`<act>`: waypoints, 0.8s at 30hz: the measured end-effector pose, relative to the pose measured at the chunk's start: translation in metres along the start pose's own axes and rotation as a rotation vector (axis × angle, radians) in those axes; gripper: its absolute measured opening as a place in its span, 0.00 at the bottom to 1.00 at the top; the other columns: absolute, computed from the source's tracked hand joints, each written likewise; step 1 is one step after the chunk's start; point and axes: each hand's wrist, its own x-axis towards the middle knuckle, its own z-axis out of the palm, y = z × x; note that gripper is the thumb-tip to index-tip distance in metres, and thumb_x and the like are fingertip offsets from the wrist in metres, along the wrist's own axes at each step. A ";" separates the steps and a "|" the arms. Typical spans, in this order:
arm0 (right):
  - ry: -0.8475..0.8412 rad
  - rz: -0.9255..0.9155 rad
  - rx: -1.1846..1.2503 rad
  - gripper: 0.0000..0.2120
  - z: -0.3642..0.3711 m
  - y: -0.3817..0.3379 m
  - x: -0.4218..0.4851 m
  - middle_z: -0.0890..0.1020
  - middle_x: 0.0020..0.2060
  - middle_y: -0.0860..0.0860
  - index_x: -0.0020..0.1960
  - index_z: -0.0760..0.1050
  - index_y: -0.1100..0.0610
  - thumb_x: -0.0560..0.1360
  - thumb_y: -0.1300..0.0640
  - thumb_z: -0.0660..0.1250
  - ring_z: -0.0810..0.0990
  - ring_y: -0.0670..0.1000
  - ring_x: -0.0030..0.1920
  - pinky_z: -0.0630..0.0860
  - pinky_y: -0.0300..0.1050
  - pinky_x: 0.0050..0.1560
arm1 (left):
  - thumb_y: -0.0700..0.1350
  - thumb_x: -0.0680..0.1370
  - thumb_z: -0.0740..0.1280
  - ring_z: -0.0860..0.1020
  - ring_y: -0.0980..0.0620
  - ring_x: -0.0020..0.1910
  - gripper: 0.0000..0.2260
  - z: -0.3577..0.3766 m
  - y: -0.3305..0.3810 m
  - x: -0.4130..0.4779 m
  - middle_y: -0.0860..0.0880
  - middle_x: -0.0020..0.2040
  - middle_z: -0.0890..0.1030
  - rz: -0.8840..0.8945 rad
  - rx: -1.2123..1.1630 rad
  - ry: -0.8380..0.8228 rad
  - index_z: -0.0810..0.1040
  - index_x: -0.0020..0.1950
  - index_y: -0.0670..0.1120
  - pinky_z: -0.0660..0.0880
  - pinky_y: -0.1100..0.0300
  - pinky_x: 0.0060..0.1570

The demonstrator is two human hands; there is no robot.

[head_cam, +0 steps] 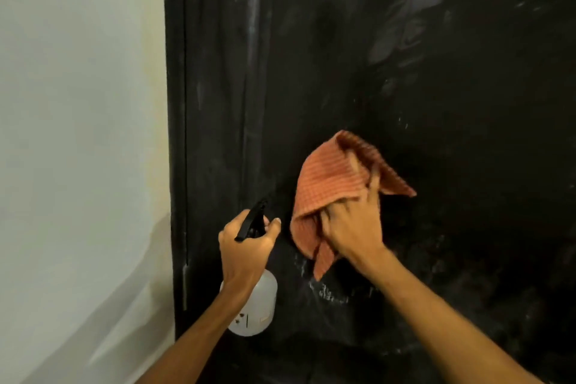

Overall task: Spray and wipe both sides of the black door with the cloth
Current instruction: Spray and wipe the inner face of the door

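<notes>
Right hand (352,227) bunches orange checked cloth (327,184) against black door (436,134); cloth soft, limp, best gripped wadded. Left hand (246,246), left of cloth, fingers wrapped round spray bottle (255,305) neck; light plastic, likely slippery wet.

You have open door (436,103) surface above and right of the cloth (330,181), while the spray bottle (257,299) crowds its lower left

Pale wall (78,103) fills left side, plain, slightly greenish white. Soft shadows fall diagonally across its lower part. Black frame strip (176,134) runs vertically along wall's right edge. Dim, even light.
</notes>
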 end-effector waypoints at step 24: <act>-0.038 0.048 0.218 0.28 0.005 -0.075 -0.033 0.70 0.74 0.54 0.80 0.64 0.49 0.80 0.51 0.62 0.68 0.59 0.68 0.69 0.57 0.62 | 0.42 0.77 0.77 0.80 0.51 0.31 0.11 -0.065 -0.049 -0.023 0.48 0.36 0.82 -0.326 -0.044 0.003 0.79 0.41 0.55 0.78 0.59 0.29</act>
